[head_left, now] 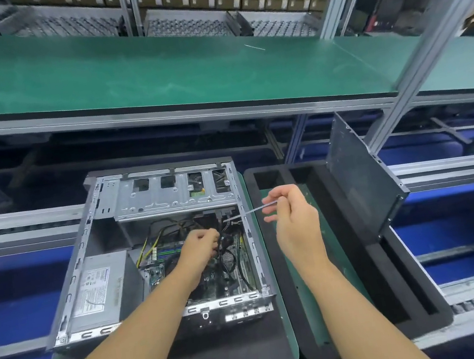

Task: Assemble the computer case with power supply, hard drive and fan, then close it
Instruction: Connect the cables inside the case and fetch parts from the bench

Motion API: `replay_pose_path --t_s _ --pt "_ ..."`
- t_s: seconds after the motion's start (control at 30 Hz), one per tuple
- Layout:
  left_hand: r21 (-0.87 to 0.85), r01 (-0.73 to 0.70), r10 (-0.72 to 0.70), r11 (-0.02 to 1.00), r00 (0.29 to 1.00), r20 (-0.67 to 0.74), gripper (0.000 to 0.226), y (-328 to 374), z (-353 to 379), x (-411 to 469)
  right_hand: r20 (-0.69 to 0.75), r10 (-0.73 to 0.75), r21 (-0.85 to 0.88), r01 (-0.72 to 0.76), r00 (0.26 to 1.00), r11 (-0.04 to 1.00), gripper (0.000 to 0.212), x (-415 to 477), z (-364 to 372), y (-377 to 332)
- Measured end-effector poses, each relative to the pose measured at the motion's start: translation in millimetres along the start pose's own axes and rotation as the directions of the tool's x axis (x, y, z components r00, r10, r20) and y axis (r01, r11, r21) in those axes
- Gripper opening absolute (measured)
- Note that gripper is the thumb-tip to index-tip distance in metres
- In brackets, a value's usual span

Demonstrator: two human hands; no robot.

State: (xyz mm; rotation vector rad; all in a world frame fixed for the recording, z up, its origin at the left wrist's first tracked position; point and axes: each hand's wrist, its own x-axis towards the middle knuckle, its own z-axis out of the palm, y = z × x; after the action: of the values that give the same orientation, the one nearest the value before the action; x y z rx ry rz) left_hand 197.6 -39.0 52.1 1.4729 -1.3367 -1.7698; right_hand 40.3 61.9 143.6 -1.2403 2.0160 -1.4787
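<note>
Though not yet closed, looks well along as a build. Finds the computer case [87,249] lying open side up on a black foam pad [238,349] on the counter [283,325], near and left of centre. Shows the power supply [98,287] seated in the near left corner, label up, with the motherboard [161,260] just right of it and the drive cage [171,200] across the far end. Cannot tell whether a hard drive sits in that cage, though something green shows through one cut-out. Cannot pick out a fan for certain among the wiring either.

Appears to be at a cable-tidying step. Has the left hand [201,245] down inside the case, fingers curled round a bunch of black cables [224,242]. Has the right hand [293,220] raised just past the right wall, thumb and forefinger pinching the free end of a thin pale cable tie [252,211], other fingers loosely bent. Runs the tie back across that wall toward the bundle.

Leaves the side panel [360,174] off, propped upright in a black foam tray [398,293] to the right, apart from the case. By this reckoning: tie to cinch, drive and fan to confirm, panel to fit.
</note>
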Motion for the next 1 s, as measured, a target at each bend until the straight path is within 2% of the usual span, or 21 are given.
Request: replay_pose_path --t_s 0.07,0.1,0.2,0.3,0.4,0.5,0.6,0.73,0.9,1.0 --pt "-0.052 0.082 -0.073 0.995 0.986 0.149 0.007 1 4 0 0.047 -0.031 -0.128 0.037 0.998 0.991 0.03 -5 1 -6" --pt "-0.043 0.103 -0.092 0.994 0.976 0.199 0.012 2 5 0 0.07 -0.043 -0.187 0.055 0.997 0.981 0.028 -8 1 -8" --pt "0.087 0.069 -0.092 0.994 0.95 0.3 0.017 4 2 -1 0.104 -0.053 -0.319 0.083 0.993 0.944 0.024 -16 5 -10" --pt "0.159 -0.031 -0.017 0.987 0.955 0.295 0.024 -4 -5 3 0.081 -0.065 -0.394 0.091 0.995 0.915 0.022 -22 6 -12" --pt "0.233 -0.154 0.106 0.96 0.972 0.209 0.016 -9 -12 8 0.059 -0.072 -0.428 0.09 0.996 0.899 0.022 -25 9 -12" --pt "0.202 -0.165 0.126 0.965 0.973 0.193 0.013 -10 -19 11 0.048 -0.049 -0.439 0.065 0.998 0.896 0.021 -28 13 -9" --pt "0.135 -0.1 0.065 0.986 0.968 0.243 0.018 -11 -23 12 0.021 0.016 -0.412 -0.006 1.0 0.911 0.023 -31 20 -2" --pt "-0.037 0.044 -0.036 0.998 0.979 0.199 0.035 -8 -21 14 0.016 0.188 -0.302 -0.174 0.982 0.937 0.026 -35 39 7" --pt "-0.024 -0.032 0.037 0.999 0.975 0.22 0.029 -14 -25 13 -0.049 0.327 -0.051 -0.329 0.944 0.943 0.033 -33 65 14" --pt "0.164 -0.111 0.079 0.98 0.979 0.189 0.024 -17 -23 16 -0.015 0.346 -0.015 -0.346 0.938 0.938 0.034 -32 70 17"
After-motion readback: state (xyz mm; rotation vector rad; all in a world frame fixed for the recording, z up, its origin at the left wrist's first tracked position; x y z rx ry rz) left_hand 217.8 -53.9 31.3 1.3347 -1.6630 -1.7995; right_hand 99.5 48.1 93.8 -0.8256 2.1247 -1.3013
